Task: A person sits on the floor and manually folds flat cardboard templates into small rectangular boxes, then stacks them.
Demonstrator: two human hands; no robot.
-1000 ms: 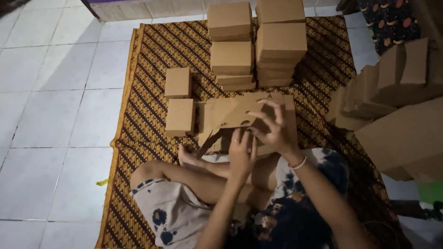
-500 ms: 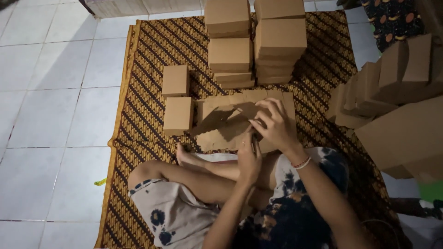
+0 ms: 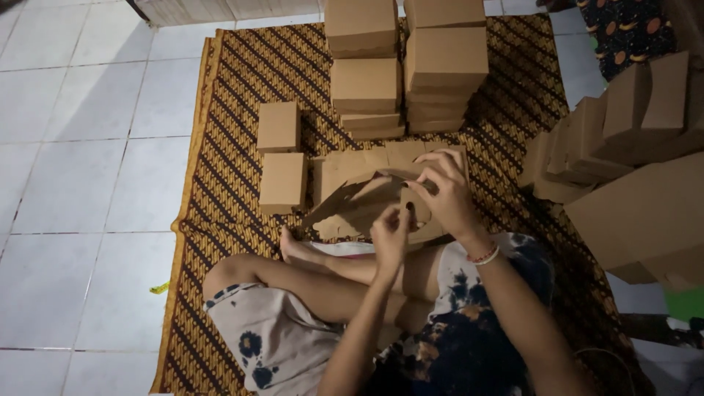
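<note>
Seated cross-legged on a brown patterned batik mat (image 3: 242, 81) over white floor tiles (image 3: 81, 147). Both hands on one flat die-cut cardboard box blank (image 3: 352, 198), half folded, lying on the mat just ahead of the bare foot (image 3: 293, 246). Left hand (image 3: 390, 235) pinching a flap at the blank's near edge, fingers closed on it. Right hand (image 3: 444, 194) curled over the blank's right part, gripping a raised panel; beaded bracelet (image 3: 484, 256) at that wrist. Two small folded cardboard boxes (image 3: 281, 154) side by side on the mat, just left of the blank. Two tall stacks of finished boxes (image 3: 403, 66) beyond it, near the mat's far edge. Loose heap of more boxes (image 3: 623, 139) at right, well apart from the hands.
</note>
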